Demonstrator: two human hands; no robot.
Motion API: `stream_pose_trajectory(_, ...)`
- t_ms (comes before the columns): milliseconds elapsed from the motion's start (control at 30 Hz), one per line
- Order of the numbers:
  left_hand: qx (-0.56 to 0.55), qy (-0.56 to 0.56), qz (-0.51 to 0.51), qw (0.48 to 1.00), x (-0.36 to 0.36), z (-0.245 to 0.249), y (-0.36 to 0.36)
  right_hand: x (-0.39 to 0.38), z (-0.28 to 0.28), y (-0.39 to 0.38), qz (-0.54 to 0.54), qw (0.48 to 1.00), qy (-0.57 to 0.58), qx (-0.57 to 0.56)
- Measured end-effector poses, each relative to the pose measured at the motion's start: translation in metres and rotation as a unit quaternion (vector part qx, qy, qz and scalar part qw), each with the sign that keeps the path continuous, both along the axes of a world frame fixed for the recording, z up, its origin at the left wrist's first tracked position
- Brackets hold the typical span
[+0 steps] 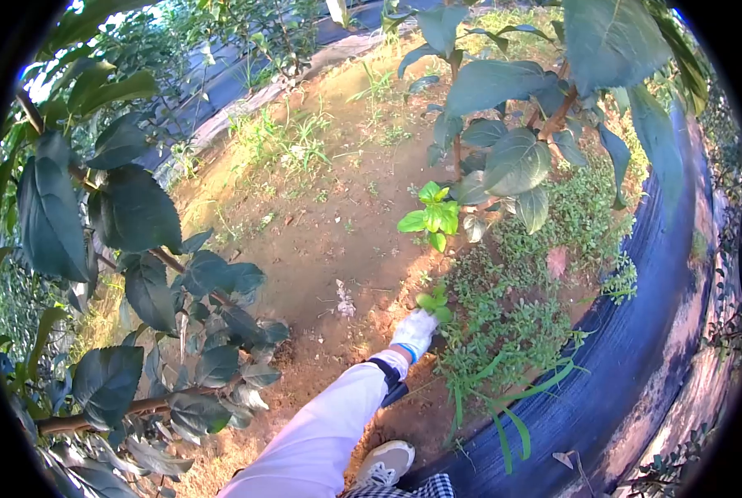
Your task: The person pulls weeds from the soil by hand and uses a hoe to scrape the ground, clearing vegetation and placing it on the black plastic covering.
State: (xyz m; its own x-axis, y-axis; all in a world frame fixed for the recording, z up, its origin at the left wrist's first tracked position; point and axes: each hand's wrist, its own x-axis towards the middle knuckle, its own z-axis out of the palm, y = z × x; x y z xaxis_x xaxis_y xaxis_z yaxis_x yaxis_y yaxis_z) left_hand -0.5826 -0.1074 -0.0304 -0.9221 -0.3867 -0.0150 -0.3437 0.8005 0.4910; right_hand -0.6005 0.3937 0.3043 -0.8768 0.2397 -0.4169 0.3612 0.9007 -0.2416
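Observation:
My left hand [416, 330], in a white glove with a blue cuff, reaches low over the soil from the bottom of the view. Its fingers are bunched around the base of a small green leafy shoot [434, 304], whose rounded leaves show just past the fingertips. The exact grip on the stem is partly hidden by the glove. A little farther off stands a bright green sprig [431, 217], apart from the hand. Low weeds [504, 336] spread right beside the glove on its right. My right hand is out of view.
Leafy branches [142, 212] hang close on the left, and a branch with large leaves [516, 162] overhangs the upper right. Black ground sheeting [628, 357] curves along the right. A shoe [386, 463] stands on bare soil [304, 249] at the bottom.

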Motion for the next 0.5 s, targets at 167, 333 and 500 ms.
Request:
stream_pose_trajectory(167, 0.321, 0.208, 0.195, 0.903, 0.009, -0.018, -0.022, 0.003, 0.017, -0.017, -0.002, 1.000, 0.002, -0.022)
stream_pose_trajectory(333, 0.342, 0.258, 0.251, 0.868, 0.015, -0.007, -0.062, 0.019, 0.002, -0.080, -0.061, 0.987, 0.066, -0.132)
stream_pose_trajectory(500, 0.086, 0.042, 0.107, 0.990, -0.037, 0.023, -0.038, 0.022, -0.169, -0.048, -0.126, 0.934, 0.203, -0.265)
